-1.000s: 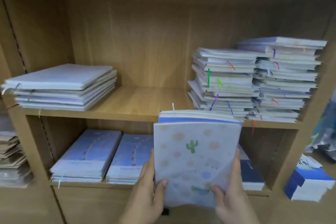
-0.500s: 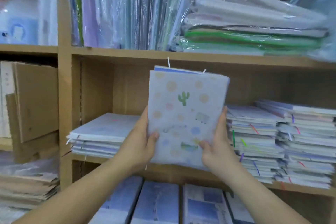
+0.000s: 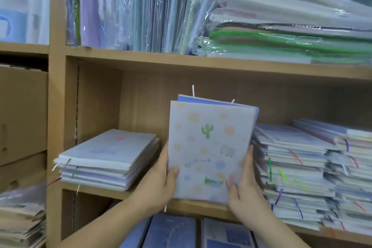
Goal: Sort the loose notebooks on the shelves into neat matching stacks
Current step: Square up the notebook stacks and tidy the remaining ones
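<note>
I hold a small bundle of notebooks (image 3: 209, 147) upright in front of the middle shelf; the front cover is pale with pastel dots and a green cactus. My left hand (image 3: 159, 183) grips its left edge, thumb on the cover. My right hand (image 3: 244, 189) grips the lower right edge. The bundle's bottom is just above the shelf board (image 3: 197, 207), in the gap between two piles. A low stack of pale blue notebooks (image 3: 108, 159) lies to the left. Two tall, uneven stacks with coloured ribbons (image 3: 289, 171) (image 3: 350, 171) stand to the right.
The upper shelf holds plastic-wrapped folders standing upright (image 3: 128, 6) and wrapped packs lying flat (image 3: 289, 28). Blue notebooks (image 3: 173, 231) lie on the shelf below. A cardboard box (image 3: 22, 112) and a messy paper pile (image 3: 20, 217) fill the left bay.
Both hands raised the cactus bundle from the lower shelf level up to the middle shelf. In the last half second it sank slightly toward the gap between the stacks.
</note>
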{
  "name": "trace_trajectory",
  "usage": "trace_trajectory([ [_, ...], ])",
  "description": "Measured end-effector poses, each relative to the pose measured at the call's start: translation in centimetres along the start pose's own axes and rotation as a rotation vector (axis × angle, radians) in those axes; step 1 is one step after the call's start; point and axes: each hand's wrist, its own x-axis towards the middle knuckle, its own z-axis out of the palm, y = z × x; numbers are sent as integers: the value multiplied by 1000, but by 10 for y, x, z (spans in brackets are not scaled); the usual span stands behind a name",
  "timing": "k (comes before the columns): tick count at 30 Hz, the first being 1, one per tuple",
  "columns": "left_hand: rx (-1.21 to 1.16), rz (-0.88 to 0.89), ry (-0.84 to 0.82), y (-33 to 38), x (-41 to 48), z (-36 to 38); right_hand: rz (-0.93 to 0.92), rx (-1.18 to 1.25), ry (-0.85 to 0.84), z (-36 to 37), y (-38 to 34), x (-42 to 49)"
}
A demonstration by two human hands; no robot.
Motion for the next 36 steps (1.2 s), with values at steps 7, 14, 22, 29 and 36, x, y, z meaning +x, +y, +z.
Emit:
trace_trajectory([
  [7, -35, -93, 35, -12, -12, 27, 106, -59, -99, 15, 11, -5],
  [14, 24, -43, 61, -13, 4, 13, 137, 10, -12, 15, 16, -6],
  [22, 47, -25, 103, -9, 22, 4, 145, 204, -101, 5, 3, 12],
  [29, -29, -64, 19, -16, 16, -6, 154, 203, -99, 6, -5, 24],
  [36, -132, -83, 23, -13, 15, -12, 106, 254, -35, -4, -16, 35],
])
